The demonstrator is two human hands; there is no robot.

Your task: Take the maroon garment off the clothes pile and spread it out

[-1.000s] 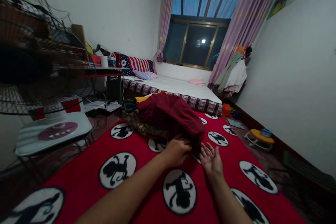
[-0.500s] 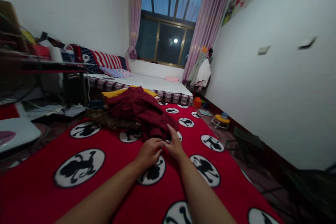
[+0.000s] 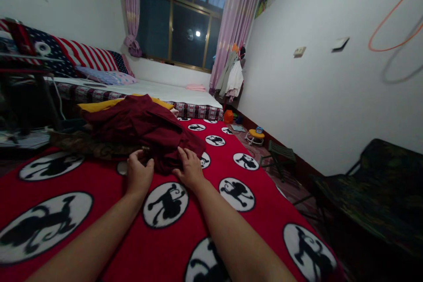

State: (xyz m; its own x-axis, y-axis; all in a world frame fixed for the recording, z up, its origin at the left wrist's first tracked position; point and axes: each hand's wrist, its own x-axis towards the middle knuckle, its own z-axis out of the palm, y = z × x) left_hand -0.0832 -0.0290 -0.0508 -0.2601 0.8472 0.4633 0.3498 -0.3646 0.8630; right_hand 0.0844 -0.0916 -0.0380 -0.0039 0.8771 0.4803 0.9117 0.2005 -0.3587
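Note:
A dark red garment (image 3: 142, 125) lies crumpled on a red blanket (image 3: 109, 211) printed with white circles and black figures. My left hand (image 3: 139, 174) has its fingers closed on the garment's near edge. My right hand (image 3: 189, 169) presses on the same edge just to the right, fingers curled over the cloth. Under the red garment lie a yellow cloth (image 3: 99, 105) and a brown patterned cloth (image 3: 86, 147).
Behind the pile is a bed (image 3: 158, 92) with a striped pillow, below a dark window (image 3: 178, 31) with pink curtains. A folding chair (image 3: 370, 185) stands at the right, with a small green stool (image 3: 280, 152) and a yellow toy (image 3: 256, 134) along the wall.
The view has swung right, so the fan and desk have left the frame. My hands have moved apart along the garment's edge, and the left hand now grips it.

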